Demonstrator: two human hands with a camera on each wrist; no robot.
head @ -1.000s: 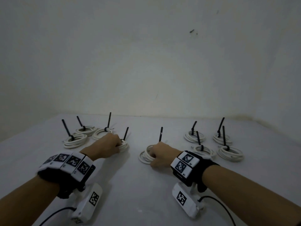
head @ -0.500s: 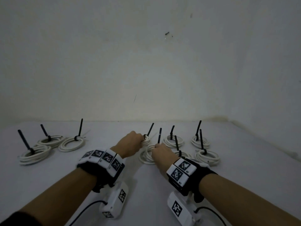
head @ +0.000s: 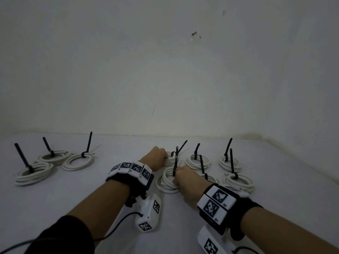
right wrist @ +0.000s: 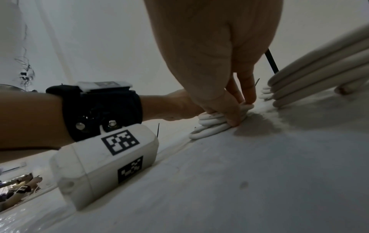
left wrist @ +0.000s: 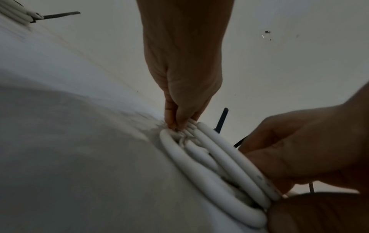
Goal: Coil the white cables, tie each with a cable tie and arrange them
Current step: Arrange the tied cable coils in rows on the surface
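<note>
Two white cable coils, each tied with a black cable tie, lie side by side on the white table [head: 88, 208]. My left hand [head: 161, 157] grips the farther coil [head: 170, 159], whose tie [head: 182, 146] leans right. In the left wrist view its fingertips [left wrist: 173, 123] pinch the strands of that coil [left wrist: 191, 126]. My right hand [head: 180, 178] grips the nearer coil [head: 166, 183], and its tie [head: 176, 162] stands upright. The right wrist view has my fingers [right wrist: 229, 113] curled over this coil [right wrist: 207, 126], which rests on the table.
Three tied coils [head: 33, 174] [head: 53, 157] [head: 78, 161] lie at the far left. Several more tied coils [head: 197, 161] [head: 229, 163] [head: 239, 181] sit just right of my hands. A wall [head: 165, 88] closes the back and the right side.
My left hand has carried its coil from beside the left group rightward, up against the coil under my right hand. The right hand has stayed on its coil.
</note>
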